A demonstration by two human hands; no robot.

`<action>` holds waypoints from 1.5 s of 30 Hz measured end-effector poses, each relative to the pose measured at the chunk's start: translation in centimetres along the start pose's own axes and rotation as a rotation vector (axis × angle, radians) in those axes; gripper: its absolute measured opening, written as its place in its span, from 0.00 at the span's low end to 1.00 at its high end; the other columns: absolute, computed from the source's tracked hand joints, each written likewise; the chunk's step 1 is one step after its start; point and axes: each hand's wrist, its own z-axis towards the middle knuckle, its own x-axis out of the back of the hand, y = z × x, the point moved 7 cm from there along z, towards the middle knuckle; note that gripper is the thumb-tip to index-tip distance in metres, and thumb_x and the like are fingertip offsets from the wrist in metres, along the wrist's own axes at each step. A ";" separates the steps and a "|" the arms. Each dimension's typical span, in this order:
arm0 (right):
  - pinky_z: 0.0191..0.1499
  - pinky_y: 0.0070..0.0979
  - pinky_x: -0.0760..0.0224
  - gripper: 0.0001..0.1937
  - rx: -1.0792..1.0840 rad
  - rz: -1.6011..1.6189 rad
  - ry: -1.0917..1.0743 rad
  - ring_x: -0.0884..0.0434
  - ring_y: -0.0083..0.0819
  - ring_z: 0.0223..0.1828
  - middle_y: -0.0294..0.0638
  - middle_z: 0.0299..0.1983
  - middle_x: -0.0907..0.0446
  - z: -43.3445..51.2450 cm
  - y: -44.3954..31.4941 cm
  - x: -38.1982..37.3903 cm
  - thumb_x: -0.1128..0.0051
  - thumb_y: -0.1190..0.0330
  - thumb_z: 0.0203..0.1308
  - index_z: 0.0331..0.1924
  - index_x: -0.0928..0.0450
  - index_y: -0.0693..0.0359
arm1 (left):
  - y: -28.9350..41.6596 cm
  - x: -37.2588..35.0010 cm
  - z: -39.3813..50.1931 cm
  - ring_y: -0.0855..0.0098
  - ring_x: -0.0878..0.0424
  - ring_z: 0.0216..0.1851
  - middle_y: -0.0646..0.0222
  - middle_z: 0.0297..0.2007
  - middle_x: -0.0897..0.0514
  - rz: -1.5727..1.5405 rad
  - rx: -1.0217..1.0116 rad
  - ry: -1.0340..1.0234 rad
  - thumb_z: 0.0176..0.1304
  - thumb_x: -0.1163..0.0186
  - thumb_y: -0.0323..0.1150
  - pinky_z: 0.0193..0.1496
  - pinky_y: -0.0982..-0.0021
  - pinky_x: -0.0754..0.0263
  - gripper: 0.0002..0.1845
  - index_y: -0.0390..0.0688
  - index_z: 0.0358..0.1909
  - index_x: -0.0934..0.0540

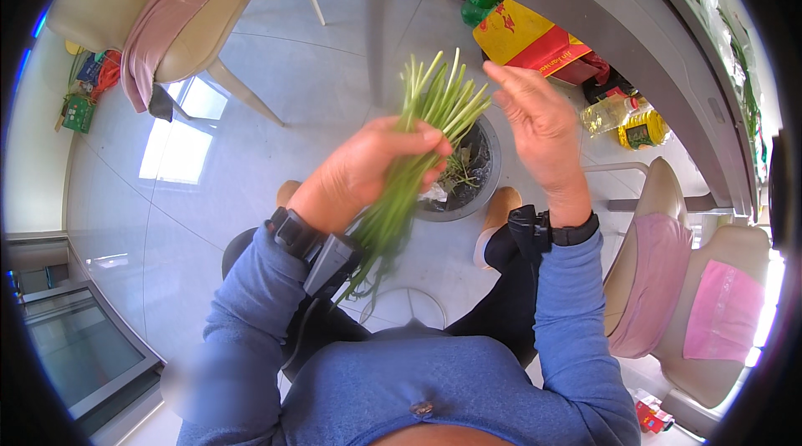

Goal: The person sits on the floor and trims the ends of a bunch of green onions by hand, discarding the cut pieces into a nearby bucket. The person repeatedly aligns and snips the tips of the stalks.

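My left hand (391, 155) is closed around a bunch of long green stalks, likely Chinese chives (432, 114). Their pale cut ends fan out above my fist, and the leafy ends hang blurred below it towards my left forearm. To the right of the pale ends, my right hand (532, 120) is raised with its fingers extended close together, holding nothing and apart from the bunch. Under the bunch, on the floor, stands a round grey bin (494, 158) with a dark liner, plant scraps and a piece of clear plastic in it.
A table edge (626, 14) curves across the upper right. Below it lie a yellow and red box (520, 39), a green bottle (479, 4) and oil bottles (642, 129). Chairs with pink cloths stand at upper left (188, 20) and right (651, 270). My feet flank the bin.
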 end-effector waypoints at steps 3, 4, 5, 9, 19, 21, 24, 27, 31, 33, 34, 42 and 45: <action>0.40 0.27 0.27 0.14 0.177 -0.249 -0.059 0.22 0.35 0.38 0.41 0.37 0.21 0.0 -1.2 -0.6 0.42 0.82 0.51 0.44 0.22 0.65 | -0.2 0.1 -0.1 0.69 0.23 0.23 0.59 0.24 0.22 -0.018 0.026 0.007 0.61 0.41 0.32 0.27 0.70 0.23 0.09 0.34 0.33 0.21; 0.40 0.28 0.27 0.15 0.207 -0.295 -0.082 0.22 0.37 0.38 0.42 0.37 0.21 -0.1 -1.4 -0.7 0.41 0.83 0.48 0.44 0.22 0.65 | -0.2 0.1 -0.1 0.69 0.23 0.23 0.59 0.24 0.22 -0.021 0.027 0.003 0.61 0.41 0.32 0.27 0.71 0.24 0.09 0.34 0.33 0.21; 0.40 0.29 0.27 0.15 0.214 -0.306 -0.098 0.22 0.39 0.38 0.43 0.37 0.21 -0.1 -1.4 -0.6 0.41 0.83 0.48 0.43 0.22 0.65 | -0.1 0.1 -0.2 0.69 0.23 0.23 0.59 0.24 0.22 -0.024 0.027 -0.001 0.61 0.41 0.32 0.27 0.71 0.24 0.09 0.34 0.32 0.21; 0.39 0.31 0.27 0.13 0.240 -0.308 -0.127 0.23 0.41 0.37 0.43 0.35 0.22 -0.3 -1.7 -0.6 0.42 0.83 0.47 0.40 0.23 0.66 | 0.2 0.1 -0.2 0.68 0.23 0.23 0.59 0.24 0.22 -0.027 0.019 -0.007 0.60 0.40 0.32 0.26 0.72 0.24 0.09 0.35 0.32 0.22; 0.34 0.31 0.28 0.08 0.302 -0.386 -0.017 0.26 0.37 0.32 0.40 0.30 0.25 -0.4 -2.6 -0.2 0.45 0.79 0.44 0.32 0.26 0.65 | 0.2 0.0 -0.2 0.68 0.23 0.24 0.61 0.26 0.22 0.042 -0.006 0.007 0.59 0.39 0.29 0.28 0.69 0.26 0.06 0.36 0.30 0.22; 0.33 0.29 0.30 0.07 0.243 -0.320 0.047 0.25 0.36 0.29 0.41 0.28 0.25 -0.5 -2.5 -0.1 0.46 0.81 0.48 0.33 0.26 0.66 | 0.2 -0.3 0.0 0.69 0.23 0.24 0.61 0.25 0.22 0.067 -0.013 -0.022 0.59 0.39 0.29 0.28 0.70 0.26 0.06 0.36 0.30 0.22; 0.31 0.24 0.32 0.03 0.025 -0.139 0.136 0.26 0.28 0.27 0.39 0.27 0.23 -0.8 -1.5 0.2 0.49 0.79 0.55 0.33 0.25 0.65 | 0.1 -0.4 -0.1 0.69 0.24 0.24 0.61 0.24 0.22 0.052 -0.019 -0.051 0.59 0.39 0.29 0.28 0.71 0.27 0.06 0.36 0.31 0.22; 0.31 0.18 0.35 0.04 -0.356 0.224 0.274 0.27 0.19 0.28 0.34 0.27 0.22 -1.0 2.2 2.3 0.49 0.75 0.60 0.33 0.23 0.64 | 0.1 -0.2 -0.1 0.69 0.25 0.23 0.60 0.24 0.22 0.113 -0.072 -0.048 0.58 0.37 0.31 0.28 0.70 0.29 0.08 0.36 0.31 0.22; 0.32 0.13 0.36 0.06 -0.460 0.356 0.167 0.28 0.13 0.29 0.30 0.27 0.21 -0.8 4.7 3.4 0.46 0.69 0.63 0.37 0.20 0.62 | 0.6 -0.8 -1.0 0.69 0.26 0.24 0.61 0.25 0.21 0.069 -0.141 -0.231 0.57 0.36 0.33 0.29 0.69 0.31 0.09 0.37 0.31 0.21; 0.30 0.13 0.38 0.08 -0.478 0.236 0.017 0.30 0.13 0.27 0.28 0.25 0.24 -1.1 5.2 2.9 0.44 0.67 0.62 0.35 0.20 0.64 | 0.8 -1.1 -1.6 0.70 0.24 0.28 0.63 0.28 0.20 0.014 -0.142 -0.321 0.60 0.39 0.32 0.34 0.71 0.29 0.07 0.38 0.34 0.22; 0.30 0.13 0.39 0.09 -0.478 0.192 -0.045 0.31 0.13 0.27 0.28 0.25 0.25 -1.2 5.4 2.7 0.43 0.67 0.62 0.34 0.21 0.65 | 0.9 -1.0 -1.8 0.69 0.24 0.27 0.63 0.28 0.19 0.028 -0.153 -0.319 0.59 0.37 0.32 0.36 0.68 0.29 0.06 0.39 0.32 0.21; 0.28 0.17 0.36 0.10 -0.431 0.129 0.015 0.29 0.15 0.24 0.28 0.22 0.26 -1.1 5.2 2.3 0.38 0.67 0.59 0.30 0.23 0.67 | 1.4 -1.7 -2.0 0.68 0.29 0.21 0.62 0.17 0.25 0.134 -0.285 -0.340 0.51 0.31 0.39 0.23 0.68 0.37 0.13 0.38 0.27 0.18; 0.28 0.16 0.37 0.11 -0.483 0.250 0.106 0.30 0.14 0.24 0.28 0.21 0.27 -0.9 4.8 2.3 0.38 0.65 0.60 0.31 0.23 0.66 | 1.3 -1.4 -2.1 0.69 0.26 0.24 0.62 0.21 0.22 0.163 -0.233 -0.255 0.54 0.33 0.37 0.30 0.69 0.33 0.12 0.37 0.31 0.18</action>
